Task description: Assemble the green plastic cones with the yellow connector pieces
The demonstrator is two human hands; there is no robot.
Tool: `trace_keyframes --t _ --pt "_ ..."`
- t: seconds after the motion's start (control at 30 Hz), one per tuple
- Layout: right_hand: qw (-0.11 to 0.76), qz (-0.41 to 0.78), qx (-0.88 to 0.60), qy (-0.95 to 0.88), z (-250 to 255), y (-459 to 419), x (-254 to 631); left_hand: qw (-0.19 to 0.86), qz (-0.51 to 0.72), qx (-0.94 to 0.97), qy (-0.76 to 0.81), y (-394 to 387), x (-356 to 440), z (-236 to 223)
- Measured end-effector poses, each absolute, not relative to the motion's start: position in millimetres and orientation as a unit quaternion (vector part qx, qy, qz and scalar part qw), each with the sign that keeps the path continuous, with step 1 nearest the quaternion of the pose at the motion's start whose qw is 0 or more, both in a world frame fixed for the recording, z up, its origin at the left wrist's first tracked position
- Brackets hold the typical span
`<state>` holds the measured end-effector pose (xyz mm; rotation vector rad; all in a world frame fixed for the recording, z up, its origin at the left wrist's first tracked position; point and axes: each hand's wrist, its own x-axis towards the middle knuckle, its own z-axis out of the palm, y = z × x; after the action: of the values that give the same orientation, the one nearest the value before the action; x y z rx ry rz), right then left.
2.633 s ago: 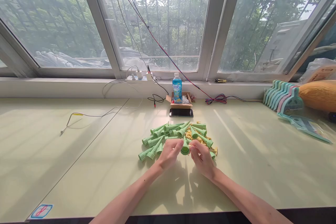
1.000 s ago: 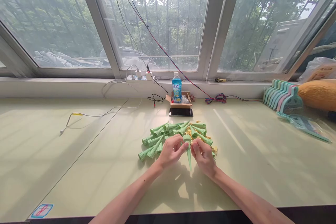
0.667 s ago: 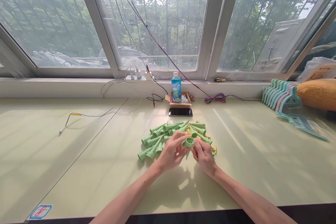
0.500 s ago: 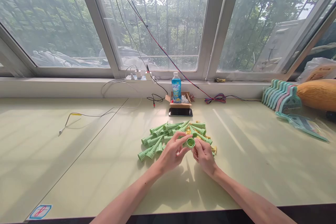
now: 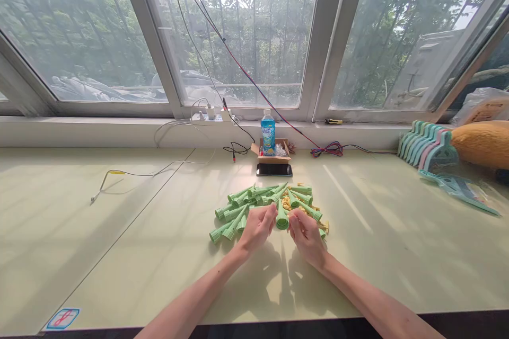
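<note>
Green cone point(image 5: 282, 218): tip swung from 6 to 12 o'clock within a second.
Right hand point(image 5: 308, 237): clamped on it, 3 o'clock side.
Left hand point(image 5: 256, 229): 9 o'clock side, cannot tell grip.

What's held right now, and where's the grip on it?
A green cone, by its side, in the left hand. The right hand is at the cone's other side, near the wide end; its exact finger contact can't be told.

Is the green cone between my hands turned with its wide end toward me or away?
Toward you: the green cone shows its round rim nearest the camera and narrows away from it.
</note>
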<state>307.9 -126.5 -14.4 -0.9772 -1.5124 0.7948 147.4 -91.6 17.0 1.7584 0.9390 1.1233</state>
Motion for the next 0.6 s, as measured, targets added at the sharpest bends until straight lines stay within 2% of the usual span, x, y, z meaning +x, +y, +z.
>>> trace_keyframes --t 0.1,0.33,0.6 --pt "0.534 0.332 -0.408 -0.662 -15.1 -126.6 308.5 0.428 0.429 0.699 0.38 -93.1 147.0 22.7" --pt "0.547 0.337 -0.394 -0.657 -13.4 -126.2 308.6 0.43 0.418 0.719 0.351 -95.7 144.2 27.9" --pt "0.556 0.366 -0.414 -0.621 -8.7 -126.9 307.2 0.339 0.455 0.772 0.286 -92.8 142.5 17.5"
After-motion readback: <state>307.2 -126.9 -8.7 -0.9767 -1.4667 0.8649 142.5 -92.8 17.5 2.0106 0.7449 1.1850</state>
